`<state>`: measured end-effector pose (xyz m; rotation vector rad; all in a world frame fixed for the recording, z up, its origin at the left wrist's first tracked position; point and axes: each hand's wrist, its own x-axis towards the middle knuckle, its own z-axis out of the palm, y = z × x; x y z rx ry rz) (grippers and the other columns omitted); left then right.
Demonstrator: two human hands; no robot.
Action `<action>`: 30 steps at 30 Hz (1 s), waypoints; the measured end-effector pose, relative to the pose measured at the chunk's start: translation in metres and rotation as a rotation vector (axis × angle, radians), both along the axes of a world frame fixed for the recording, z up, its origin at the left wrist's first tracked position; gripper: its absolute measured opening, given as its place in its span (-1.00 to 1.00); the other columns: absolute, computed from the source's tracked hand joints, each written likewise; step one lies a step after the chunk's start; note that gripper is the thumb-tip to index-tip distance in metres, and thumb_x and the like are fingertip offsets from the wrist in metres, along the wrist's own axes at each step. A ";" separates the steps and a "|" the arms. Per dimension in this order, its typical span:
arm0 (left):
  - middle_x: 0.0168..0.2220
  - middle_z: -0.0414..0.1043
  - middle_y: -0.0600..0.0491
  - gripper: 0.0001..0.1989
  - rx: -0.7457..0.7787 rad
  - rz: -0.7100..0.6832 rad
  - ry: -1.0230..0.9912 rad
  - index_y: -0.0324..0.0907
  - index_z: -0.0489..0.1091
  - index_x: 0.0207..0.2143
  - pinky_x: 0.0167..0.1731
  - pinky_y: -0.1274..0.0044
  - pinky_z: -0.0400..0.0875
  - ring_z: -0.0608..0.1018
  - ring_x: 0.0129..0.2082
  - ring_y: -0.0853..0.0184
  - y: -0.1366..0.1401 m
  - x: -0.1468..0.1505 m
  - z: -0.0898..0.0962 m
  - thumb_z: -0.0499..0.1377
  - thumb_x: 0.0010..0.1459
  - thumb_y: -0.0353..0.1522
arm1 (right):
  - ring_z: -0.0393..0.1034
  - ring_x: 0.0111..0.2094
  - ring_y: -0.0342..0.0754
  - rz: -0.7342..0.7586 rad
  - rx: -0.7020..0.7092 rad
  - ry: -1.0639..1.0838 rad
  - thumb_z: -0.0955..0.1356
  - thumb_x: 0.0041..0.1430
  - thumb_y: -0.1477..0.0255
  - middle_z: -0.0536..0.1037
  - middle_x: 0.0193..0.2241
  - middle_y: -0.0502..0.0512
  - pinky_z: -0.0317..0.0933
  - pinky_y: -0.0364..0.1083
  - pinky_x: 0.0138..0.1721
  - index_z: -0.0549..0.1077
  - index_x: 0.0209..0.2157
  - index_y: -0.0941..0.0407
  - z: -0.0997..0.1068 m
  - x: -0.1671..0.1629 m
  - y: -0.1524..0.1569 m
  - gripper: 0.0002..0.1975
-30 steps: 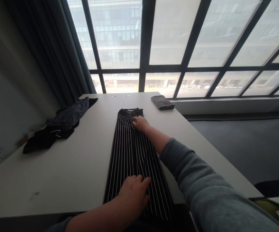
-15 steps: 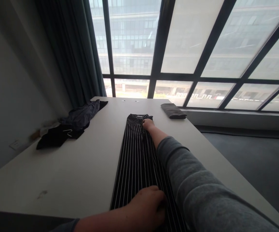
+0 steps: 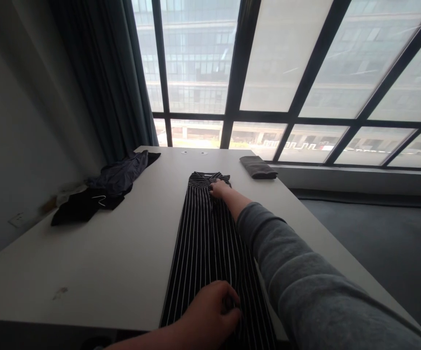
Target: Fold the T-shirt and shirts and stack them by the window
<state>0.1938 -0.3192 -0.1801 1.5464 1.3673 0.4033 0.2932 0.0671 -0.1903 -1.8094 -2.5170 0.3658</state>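
Observation:
A long black garment with white pinstripes [image 3: 195, 233] lies stretched lengthwise on the white table [image 3: 123, 262], its top end with a V-shaped neckline toward the window. My right hand [image 3: 219, 188] reaches far forward and rests on the cloth just below that neckline, fingers slightly apart. Nearer to me, my left hand [image 3: 210, 313] is over the lower part of the garment. Its thumb and fingers are curled together at the cloth; the fabric between them is mostly hidden. The garment's near end runs out of view below.
At the table's left edge lies a heap of dark clothes [image 3: 119, 175] with a white hanger hook [image 3: 100, 198]. A folded dark grey cloth [image 3: 258, 167] lies at the far right. Beyond stand a large window [image 3: 268, 58] and a dark curtain [image 3: 104, 78].
My right hand's fingers have loosened from a pinch and lie on the cloth. The garment's right side looks flatter. My left hand has moved slightly left, with its thumb now showing.

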 end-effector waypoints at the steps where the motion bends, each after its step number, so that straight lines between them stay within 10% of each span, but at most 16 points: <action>1: -0.12 0.58 0.02 -0.74 0.002 -0.030 0.066 -0.15 0.57 -0.13 -0.18 0.48 0.42 0.55 -0.21 0.29 -0.002 -0.005 0.001 0.29 0.10 -0.43 | 0.22 0.35 0.28 0.016 -0.028 0.003 0.39 0.37 0.20 0.22 0.42 0.33 0.14 0.14 0.31 0.40 0.35 0.07 -0.009 -0.004 -0.004 -0.42; 6: -0.17 0.63 0.02 -0.71 -0.041 -0.164 0.173 -0.15 0.60 -0.08 -0.14 0.47 0.44 0.60 -0.17 0.24 -0.010 -0.020 0.004 0.26 0.13 -0.43 | -0.05 0.49 0.28 0.028 -0.046 0.081 0.15 0.52 0.11 0.02 0.50 0.35 -0.15 0.33 0.43 -0.09 0.55 0.07 -0.035 -0.013 -0.020 -0.28; 11: -0.16 0.61 0.03 -0.73 0.089 -0.190 0.183 -0.15 0.60 -0.11 -0.10 0.47 0.45 0.61 -0.18 0.27 -0.013 -0.022 0.003 0.25 0.13 -0.47 | -0.25 0.54 0.19 0.088 0.017 0.130 0.14 0.53 0.11 -0.08 0.53 0.30 -0.30 0.23 0.49 -0.10 0.55 0.18 -0.029 -0.005 -0.053 -0.25; 22: 0.29 0.42 -0.08 -0.43 0.623 -0.547 0.372 -0.06 0.45 0.22 0.29 0.06 0.32 0.43 0.30 -0.02 -0.019 -0.110 -0.010 0.39 0.15 -0.41 | -0.24 0.54 0.26 0.559 -0.080 0.191 0.31 0.45 0.13 -0.11 0.53 0.21 -0.32 0.40 0.48 0.08 0.52 -0.01 -0.036 0.088 -0.354 -0.28; 30: 0.49 0.11 -0.03 -0.15 0.954 -0.758 0.634 0.08 0.14 0.47 0.37 0.12 0.23 0.28 0.43 0.02 -0.046 -0.153 -0.039 0.34 0.20 -0.46 | -0.14 0.52 0.22 0.677 -0.053 0.176 0.44 0.30 0.40 -0.06 0.52 0.17 -0.18 0.32 0.50 0.05 0.53 -0.02 -0.041 0.124 -0.412 -0.13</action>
